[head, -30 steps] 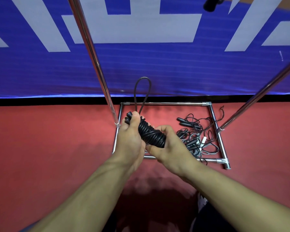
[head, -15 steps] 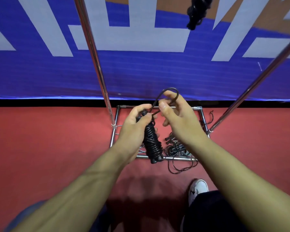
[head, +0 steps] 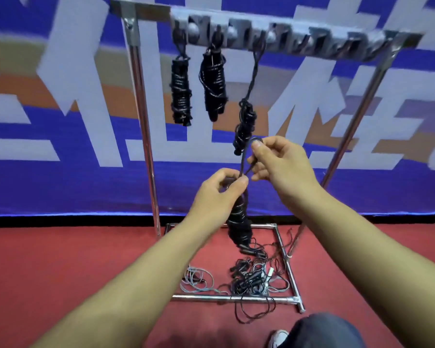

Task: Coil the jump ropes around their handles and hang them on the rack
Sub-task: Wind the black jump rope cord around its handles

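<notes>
A: Gripping the top of the coiled jump rope with the left hand, fingers and thumb curled round the bundle's upper end. Pinching the free loop with the right hand, thumb and forefinger closed on the cord near its top bend. Hanging below the left hand, the bundle, roughly upright, in front of the rack and above its base frame.

B: Confirming position relative to the hooks?

A: Sitting well below the hook bar. Already hanging there: three coiled ropes — first, second, third, the third dangling lower on a longer loop. Appearing free, the hooks to the right of the third, though blurred too much to count.

B: Identifying the step in hand?

A: Judging as: coiling finished on this rope, hanging loop being formed and held open. Hanging not yet done.

B: Specifying the next move?

A: Calling for: lifting the bundle toward the bar, keeping the loop spread by the right hand, guiding it over a free hook beside the third rope, then easing the left hand's hold so the weight settles on the hook. Keeping tension on the loop, likely needed to stop the coils slackening.

B: Noting remaining work?

A: Lying on the red floor inside the base frame, a tangle of loose ropes, black and pale cords mixed. Suggesting several more cycles to go.
</notes>
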`<state>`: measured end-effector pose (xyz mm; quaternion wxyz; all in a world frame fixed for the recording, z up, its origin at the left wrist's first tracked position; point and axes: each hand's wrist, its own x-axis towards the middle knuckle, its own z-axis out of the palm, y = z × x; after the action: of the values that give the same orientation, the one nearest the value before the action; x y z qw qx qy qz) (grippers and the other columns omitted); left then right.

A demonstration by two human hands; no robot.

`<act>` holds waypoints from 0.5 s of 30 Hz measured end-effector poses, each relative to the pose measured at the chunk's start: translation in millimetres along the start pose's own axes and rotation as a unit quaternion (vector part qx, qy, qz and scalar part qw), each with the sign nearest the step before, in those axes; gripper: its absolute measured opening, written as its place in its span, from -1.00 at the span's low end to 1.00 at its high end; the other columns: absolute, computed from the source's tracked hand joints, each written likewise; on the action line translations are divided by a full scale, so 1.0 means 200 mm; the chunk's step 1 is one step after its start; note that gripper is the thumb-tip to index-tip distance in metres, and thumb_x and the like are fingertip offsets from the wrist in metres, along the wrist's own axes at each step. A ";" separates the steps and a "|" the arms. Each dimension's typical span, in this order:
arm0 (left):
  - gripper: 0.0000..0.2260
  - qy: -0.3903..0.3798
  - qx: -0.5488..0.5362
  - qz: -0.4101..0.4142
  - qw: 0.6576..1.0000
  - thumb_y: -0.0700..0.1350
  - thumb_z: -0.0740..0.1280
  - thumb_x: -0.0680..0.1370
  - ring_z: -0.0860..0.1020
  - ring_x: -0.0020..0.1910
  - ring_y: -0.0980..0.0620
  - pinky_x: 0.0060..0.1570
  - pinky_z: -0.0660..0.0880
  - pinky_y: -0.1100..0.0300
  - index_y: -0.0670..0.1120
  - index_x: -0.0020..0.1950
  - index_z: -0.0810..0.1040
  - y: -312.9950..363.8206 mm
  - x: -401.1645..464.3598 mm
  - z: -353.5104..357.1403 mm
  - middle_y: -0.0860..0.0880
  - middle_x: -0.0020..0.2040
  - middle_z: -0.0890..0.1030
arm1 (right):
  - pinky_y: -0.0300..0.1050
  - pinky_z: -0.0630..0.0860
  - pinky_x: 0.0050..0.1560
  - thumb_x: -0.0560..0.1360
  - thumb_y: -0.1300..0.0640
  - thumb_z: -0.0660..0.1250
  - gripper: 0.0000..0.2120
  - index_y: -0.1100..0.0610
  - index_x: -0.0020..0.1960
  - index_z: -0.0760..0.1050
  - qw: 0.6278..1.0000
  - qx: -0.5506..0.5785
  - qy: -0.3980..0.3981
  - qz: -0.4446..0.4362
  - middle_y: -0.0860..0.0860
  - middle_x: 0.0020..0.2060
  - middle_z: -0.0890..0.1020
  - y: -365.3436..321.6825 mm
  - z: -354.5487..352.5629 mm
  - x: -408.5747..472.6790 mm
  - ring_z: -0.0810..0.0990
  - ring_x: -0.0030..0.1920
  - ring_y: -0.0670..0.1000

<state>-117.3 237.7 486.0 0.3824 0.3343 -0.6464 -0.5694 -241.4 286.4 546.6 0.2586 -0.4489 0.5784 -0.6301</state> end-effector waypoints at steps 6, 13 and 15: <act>-0.97 0.074 0.081 0.083 0.991 0.05 0.43 0.53 0.56 -0.10 0.20 -0.03 0.50 0.22 0.13 -0.06 0.63 0.33 0.16 0.11 0.07 -0.01 0.65 | -0.19 0.59 -0.33 0.59 0.16 0.34 -0.83 0.18 -0.16 0.50 0.999 -0.028 0.000 -0.019 0.07 -0.36 0.60 -0.30 -0.14 0.15 0.47 -0.41 -0.03; -0.89 0.110 0.145 0.101 0.978 0.13 0.42 0.50 0.62 -0.12 0.12 -0.09 0.53 0.18 0.13 -0.15 0.62 0.68 0.44 0.24 0.21 -0.23 0.66 | -0.24 0.52 -0.35 0.57 0.19 0.36 -0.89 0.25 -0.03 0.53 1.000 0.003 0.024 0.003 0.13 -0.24 0.55 -0.52 -0.32 0.48 0.47 -0.46 -0.08; -0.87 0.111 0.174 0.094 0.974 0.15 0.37 0.54 0.61 -0.13 0.11 -0.16 0.49 0.20 0.14 -0.11 0.62 0.78 0.50 0.26 0.22 -0.23 0.63 | -0.24 0.57 -0.32 0.56 0.20 0.39 -0.85 0.29 0.03 0.54 0.999 -0.006 0.046 -0.013 0.15 -0.22 0.58 -0.57 -0.36 0.56 0.51 -0.36 -0.03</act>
<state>-211.5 195.6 649.3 0.4394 0.3951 -0.7176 -0.3686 -333.2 248.9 691.4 0.2212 -0.4280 0.5875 -0.6502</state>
